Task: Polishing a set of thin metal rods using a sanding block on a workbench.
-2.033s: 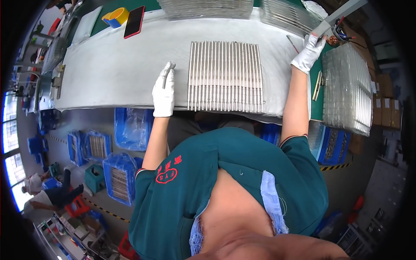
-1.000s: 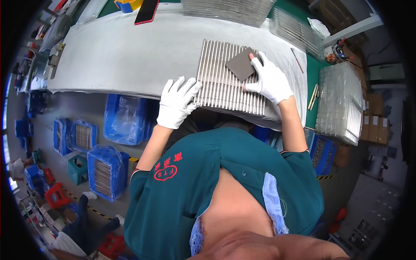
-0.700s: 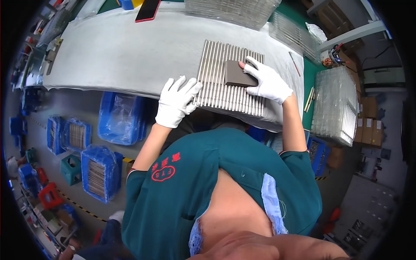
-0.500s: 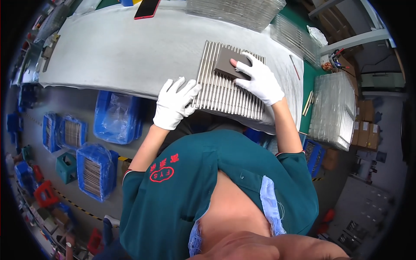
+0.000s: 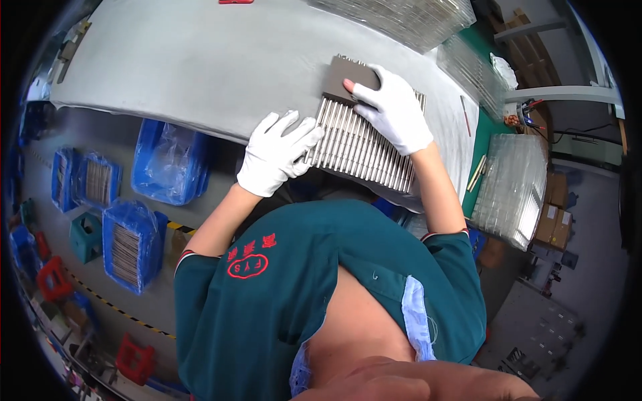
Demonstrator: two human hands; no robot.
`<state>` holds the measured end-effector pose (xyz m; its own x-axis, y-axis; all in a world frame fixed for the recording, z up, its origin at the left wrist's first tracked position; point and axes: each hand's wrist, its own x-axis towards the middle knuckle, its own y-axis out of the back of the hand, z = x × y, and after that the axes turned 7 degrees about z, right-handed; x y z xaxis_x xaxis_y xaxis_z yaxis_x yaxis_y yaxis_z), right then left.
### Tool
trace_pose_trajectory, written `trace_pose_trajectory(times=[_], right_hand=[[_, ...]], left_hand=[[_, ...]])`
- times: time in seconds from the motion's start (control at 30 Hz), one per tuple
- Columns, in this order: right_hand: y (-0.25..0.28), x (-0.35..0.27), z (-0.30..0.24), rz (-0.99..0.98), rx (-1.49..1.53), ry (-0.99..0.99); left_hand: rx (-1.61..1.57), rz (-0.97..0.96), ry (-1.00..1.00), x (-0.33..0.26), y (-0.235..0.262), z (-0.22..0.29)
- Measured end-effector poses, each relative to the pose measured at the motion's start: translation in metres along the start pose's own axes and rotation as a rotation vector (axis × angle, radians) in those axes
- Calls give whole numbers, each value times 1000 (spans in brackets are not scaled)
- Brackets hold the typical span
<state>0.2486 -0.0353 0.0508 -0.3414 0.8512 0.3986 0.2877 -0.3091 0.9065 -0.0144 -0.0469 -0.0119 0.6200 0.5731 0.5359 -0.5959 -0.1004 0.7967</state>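
Pressing my gloved right hand [image 5: 391, 110] flat on a brown block [image 5: 348, 79], I hold it against the far end of the rod row [image 5: 361, 144], fingers spread and open over it, not curled. My left hand [image 5: 274, 155] lies open, fingers splayed, touching the row's left edge. The rods lie side by side at the near edge of the grey desk [image 5: 200, 60], just before me.

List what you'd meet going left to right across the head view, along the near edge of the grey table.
Blue plastic bins with metal rods → white-gloved left hand → row of silvery metal rods → white-gloved right hand → stack of clear ribbed trays.
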Motion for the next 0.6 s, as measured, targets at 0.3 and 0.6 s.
trace_pose_trajectory(times=[0.3,0.6], right_hand=[[0,-4,6,-63,38,4],[2,0,2,-87,45,-4]], left_hand=[[-4,18,-1,1,0,-1],[4,0,-29,0,0,-1]])
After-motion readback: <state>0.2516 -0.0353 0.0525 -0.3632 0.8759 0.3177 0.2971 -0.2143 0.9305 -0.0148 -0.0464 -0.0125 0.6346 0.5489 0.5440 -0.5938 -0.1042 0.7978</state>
